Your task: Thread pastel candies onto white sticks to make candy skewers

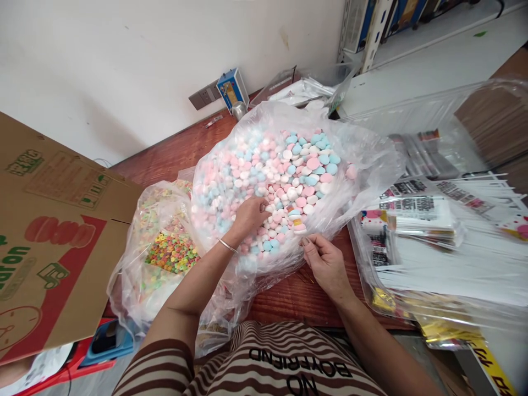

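A large clear plastic bag (363,159) lies open on the reddish wooden table, full of round pink, blue and white candies (307,192). My left hand (251,213) is over the left middle of the pile, its fingers bent together at the candies; what they hold, if anything, is hidden. At the bag's near right edge is my right hand (324,261), thumb and forefinger pressed together beside the plastic. Just above those fingertips, a short stack of candies with an orange-brown piece (297,221) rests at the edge of the pile.
Left of the big bag sits a smaller bag of colorful ring-shaped pieces (171,253). A cardboard box (53,236) stands at far left. On the right, a clear tray (363,280) holds white sticks and printed wrappers. A blue box (233,88) and metal cup (238,111) stand near the wall.
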### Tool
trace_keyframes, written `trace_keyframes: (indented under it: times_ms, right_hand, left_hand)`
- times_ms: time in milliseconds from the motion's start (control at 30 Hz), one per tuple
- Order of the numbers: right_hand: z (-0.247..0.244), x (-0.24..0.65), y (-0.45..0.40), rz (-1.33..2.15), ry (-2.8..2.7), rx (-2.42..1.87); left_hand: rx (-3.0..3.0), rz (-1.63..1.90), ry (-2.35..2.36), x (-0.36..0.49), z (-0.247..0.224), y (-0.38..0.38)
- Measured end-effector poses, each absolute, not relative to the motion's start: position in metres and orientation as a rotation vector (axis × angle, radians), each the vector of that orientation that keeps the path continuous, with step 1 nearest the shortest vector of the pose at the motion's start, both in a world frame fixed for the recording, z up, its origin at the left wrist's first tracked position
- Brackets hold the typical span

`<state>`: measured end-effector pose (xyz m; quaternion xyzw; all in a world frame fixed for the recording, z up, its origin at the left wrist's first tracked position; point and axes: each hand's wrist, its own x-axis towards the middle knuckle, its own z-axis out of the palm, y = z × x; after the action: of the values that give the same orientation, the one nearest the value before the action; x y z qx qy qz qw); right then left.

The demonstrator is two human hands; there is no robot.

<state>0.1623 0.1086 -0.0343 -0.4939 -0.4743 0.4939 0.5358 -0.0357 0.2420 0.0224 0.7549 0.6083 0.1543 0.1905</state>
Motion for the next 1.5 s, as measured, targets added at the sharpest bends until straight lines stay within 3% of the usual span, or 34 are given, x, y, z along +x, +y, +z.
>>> trace_keyframes:
  times_ms: [267, 533, 733, 1500]
  right_hand:
    - [-0.003, 0.161, 0.100, 1.116, -1.433, -1.166]
    - [0.012, 0.144, 0.080, 1.111, -1.597, -1.130]
    - [0.016, 0.135, 0.059, 1.099, -1.611, -1.122]
    - [0.026, 0.126, 0.039, 1.256, -1.507, -1.175]
  left_hand:
    - [1.675, 1.006, 1.387, -0.032, 0.033, 0.195]
    - [1.264, 1.160, 1.219, -0.053, 0.059, 0.128]
    - [1.097, 1.358, 1.277, -0.067, 0.054, 0.107]
    - [1.435, 1.406, 1.264, -0.068, 0.038, 0.088]
